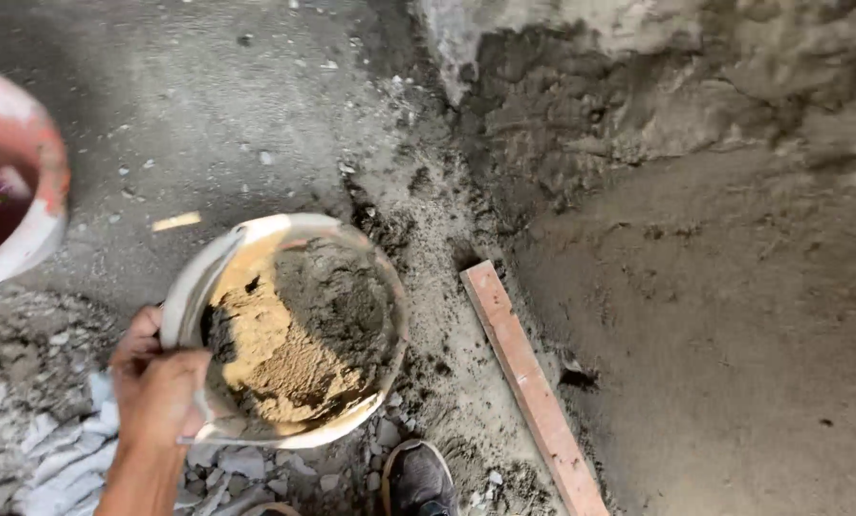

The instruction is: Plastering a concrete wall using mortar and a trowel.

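The metal pan sits low and left of centre in my view, tilted, its inner face coated with yellowish sand and a darker grey wet mortar heaped toward its right side. My left hand grips the pan's near-left rim, fingers curled over the edge and thumb toward the outside, clenched on the metal. My right hand is out of view, so I cannot tell its state.

Just below the pan, the toe of my dark shoe rests among pale rubble and broken stone chips. To the right of the pan, a reddish wooden batten lies diagonally on the ground, running from upper left to lower right, near the pan but apart from it. Beyond the batten spreads a smoothed bed of grey mortar. At the far left edge, part of a red-and-white bucket shows, blurred. A rough wall base rises at top right.
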